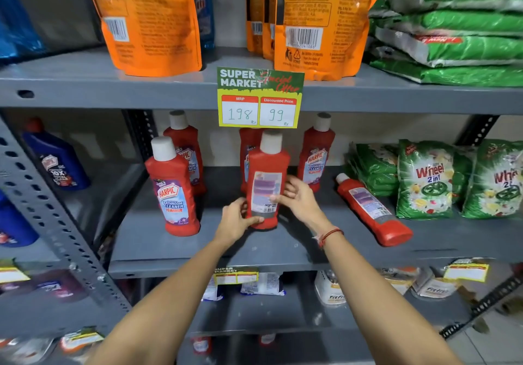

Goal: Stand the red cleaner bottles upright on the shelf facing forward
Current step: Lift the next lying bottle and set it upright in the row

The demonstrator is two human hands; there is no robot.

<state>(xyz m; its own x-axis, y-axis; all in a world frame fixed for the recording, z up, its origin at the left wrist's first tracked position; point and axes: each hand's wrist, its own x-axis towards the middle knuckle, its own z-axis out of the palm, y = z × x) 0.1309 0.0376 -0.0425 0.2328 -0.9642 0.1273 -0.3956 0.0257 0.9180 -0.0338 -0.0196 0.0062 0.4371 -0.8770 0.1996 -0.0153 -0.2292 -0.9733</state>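
On the grey middle shelf a red cleaner bottle with a white cap stands upright, its back label toward me. My left hand grips its lower left side and my right hand its right side. To the left, a red bottle stands upright with its front label forward, and another red bottle stands behind it. One more upright bottle is at the back right, and one is half hidden behind the held bottle. A red bottle lies on its side to the right, back label up.
A price card hangs from the upper shelf's edge, above the bottles. Green detergent bags fill the shelf's right side. Blue bottles stand past the left upright post. Orange pouches and green bags sit on the top shelf.
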